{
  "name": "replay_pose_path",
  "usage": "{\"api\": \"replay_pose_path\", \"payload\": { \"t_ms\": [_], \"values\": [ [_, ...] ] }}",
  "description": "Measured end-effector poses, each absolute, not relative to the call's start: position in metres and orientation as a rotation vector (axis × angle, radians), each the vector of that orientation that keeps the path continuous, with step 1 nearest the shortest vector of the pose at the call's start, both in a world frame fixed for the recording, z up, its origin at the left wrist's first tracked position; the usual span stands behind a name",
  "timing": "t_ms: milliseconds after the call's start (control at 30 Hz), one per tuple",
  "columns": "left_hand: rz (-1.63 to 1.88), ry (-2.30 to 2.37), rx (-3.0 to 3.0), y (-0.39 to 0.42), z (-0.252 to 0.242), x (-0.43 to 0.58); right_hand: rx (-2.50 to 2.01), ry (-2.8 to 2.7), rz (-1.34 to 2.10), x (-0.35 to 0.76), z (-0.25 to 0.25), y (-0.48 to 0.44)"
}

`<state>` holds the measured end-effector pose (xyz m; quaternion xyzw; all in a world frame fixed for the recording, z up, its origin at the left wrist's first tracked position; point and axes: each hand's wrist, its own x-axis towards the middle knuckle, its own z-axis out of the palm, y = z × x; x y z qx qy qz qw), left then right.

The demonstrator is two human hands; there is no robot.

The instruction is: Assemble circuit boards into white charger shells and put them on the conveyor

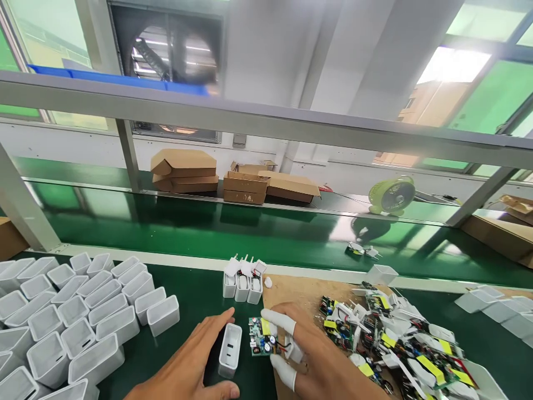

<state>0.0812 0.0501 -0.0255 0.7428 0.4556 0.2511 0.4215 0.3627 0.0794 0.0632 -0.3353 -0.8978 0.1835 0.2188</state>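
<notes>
My right hand (308,350), with white finger cots on its thumb and a finger, grips a small green circuit board (261,336) with a yellow patch and small parts on it. A white part (293,351) joined to the board by wires sits between those fingers. Just left of the board stands a white plastic housing (230,350), its open side up and slots in its floor. Around that housing my left hand (195,355) is spread, thumb and fingers apart; whether it touches the housing I cannot tell.
Several empty white housings (112,322) cover the bench's left side. Three filled housings (242,286) stand together at centre. Wired circuit boards (400,339) pile up on the right over brown cardboard (291,283). Beyond runs a green belt (200,228), below a metal rail (266,119).
</notes>
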Motion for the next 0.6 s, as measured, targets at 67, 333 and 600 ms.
{"api": "replay_pose_path", "payload": {
  "t_ms": [67,333,600],
  "values": [
    [0.708,1.086,1.828,0.05,-0.029,0.083,-0.832,-2.437,0.51,0.352,0.063,0.088],
    [1.033,1.257,1.811,0.056,-0.04,0.091,-0.821,-2.209,0.318,0.35,0.018,0.103],
    [0.934,1.328,1.838,0.06,-0.048,0.085,-0.861,-2.165,0.329,0.357,0.007,0.094]
  ]
}}
